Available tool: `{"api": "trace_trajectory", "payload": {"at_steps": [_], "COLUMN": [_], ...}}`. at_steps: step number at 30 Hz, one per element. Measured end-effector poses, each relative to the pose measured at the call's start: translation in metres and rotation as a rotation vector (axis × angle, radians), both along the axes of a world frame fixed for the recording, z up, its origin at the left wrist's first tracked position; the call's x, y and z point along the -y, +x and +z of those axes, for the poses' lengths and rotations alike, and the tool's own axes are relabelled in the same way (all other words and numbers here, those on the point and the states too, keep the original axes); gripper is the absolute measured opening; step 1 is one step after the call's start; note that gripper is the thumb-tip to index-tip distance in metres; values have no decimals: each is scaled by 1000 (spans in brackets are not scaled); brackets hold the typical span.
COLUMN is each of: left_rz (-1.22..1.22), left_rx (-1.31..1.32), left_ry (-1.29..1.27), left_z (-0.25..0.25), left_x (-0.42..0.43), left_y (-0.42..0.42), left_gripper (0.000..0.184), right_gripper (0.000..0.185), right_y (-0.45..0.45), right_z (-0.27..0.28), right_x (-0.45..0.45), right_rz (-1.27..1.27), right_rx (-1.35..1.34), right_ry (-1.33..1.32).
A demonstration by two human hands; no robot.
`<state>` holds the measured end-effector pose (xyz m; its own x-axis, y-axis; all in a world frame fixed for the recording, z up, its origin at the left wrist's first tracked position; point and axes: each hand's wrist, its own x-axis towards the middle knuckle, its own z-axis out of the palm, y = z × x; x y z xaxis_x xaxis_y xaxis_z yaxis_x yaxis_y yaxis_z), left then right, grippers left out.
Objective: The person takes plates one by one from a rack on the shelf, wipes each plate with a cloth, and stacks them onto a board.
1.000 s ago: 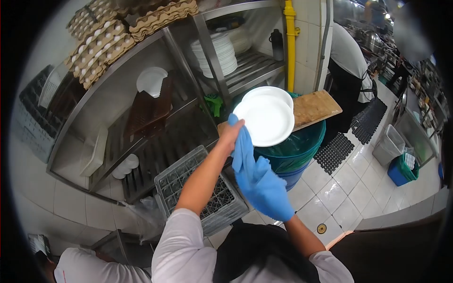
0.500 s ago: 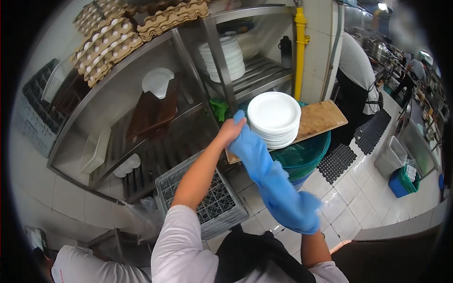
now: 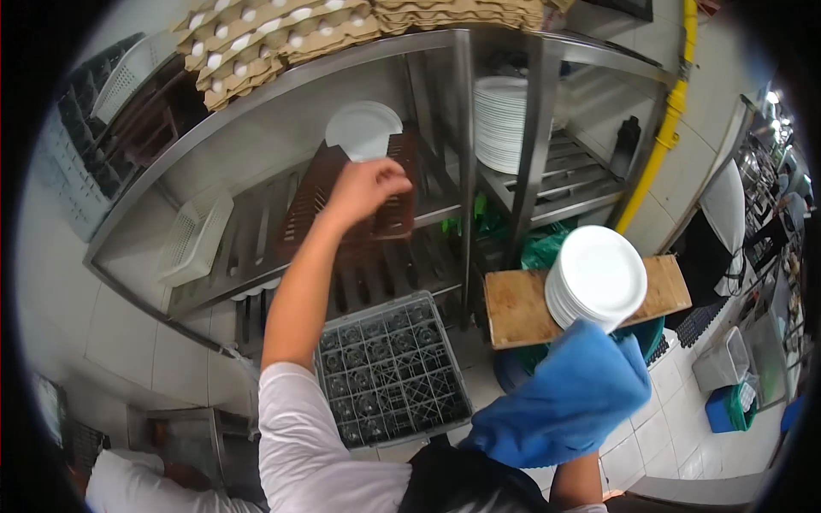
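Note:
My left hand is held out over a brown slatted plastic crate, its fingers loosely bent and apart with nothing visible in them. Just beyond the fingertips a white plate leans in the crate. A blue cloth drapes over my right hand, which is hidden beneath it; only the forearm shows below. The cloth hangs in front of a stack of white plates, overlapping its lower edge in view. Those plates stand on a wooden board laid across a green-lined bin.
A grey glass rack holding several glasses is below my left arm. Metal shelving carries a plate stack and a white basket. Egg trays top it. A yellow pipe runs right; other people are at both sides.
My left hand has let go of the blue cloth and moved left to the brown crate. The cloth, stretched between both hands before, now hangs bunched over my right hand. The view has turned left.

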<state>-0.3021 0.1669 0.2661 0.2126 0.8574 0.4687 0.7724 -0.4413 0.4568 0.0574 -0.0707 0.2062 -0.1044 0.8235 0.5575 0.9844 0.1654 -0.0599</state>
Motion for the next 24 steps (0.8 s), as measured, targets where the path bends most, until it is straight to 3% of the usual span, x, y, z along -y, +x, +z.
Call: {"api": "trace_trajectory", "payload": {"at_steps": [2,5,9,12,16,18,19,20,24], "left_rz": [208,375,392,552,636,633,616,602,598], "left_rx": [-222,-329,-363,-417,-544,-597,-596,-594,-389], "left_ry": [295,401,384,385,391,422,435,448,537], "left_z": [-5,-7,-19,-19,-24,-21,-23,-20,-5], "left_x": [-77,-158,-240,-263,-292,-296,-292,-288,-272], "left_y": [-55,-105,-136,-133,-143,-151,-155,-157,-167], "left_gripper": [28,33,34,36,35,34,30,26,22], "right_gripper": [16,19,23,20,24,28,21,21,21], "right_y": [-13,-30,-44,-87,-88,-96,-100,-100,-99], "right_z": [-4,-5,-8,50,38,55,37,36,30], "right_x": [1,5,7,-36,-43,-39,-36,-36,-35], "right_rz": [35,26,-18,26,25,-71,-86,-68,-86], "right_rx": [3,6,6,144,151,248,142,155,171], "right_ry": [-41,-111,-161,-222,-101,-400,-96,-115,-190]}}
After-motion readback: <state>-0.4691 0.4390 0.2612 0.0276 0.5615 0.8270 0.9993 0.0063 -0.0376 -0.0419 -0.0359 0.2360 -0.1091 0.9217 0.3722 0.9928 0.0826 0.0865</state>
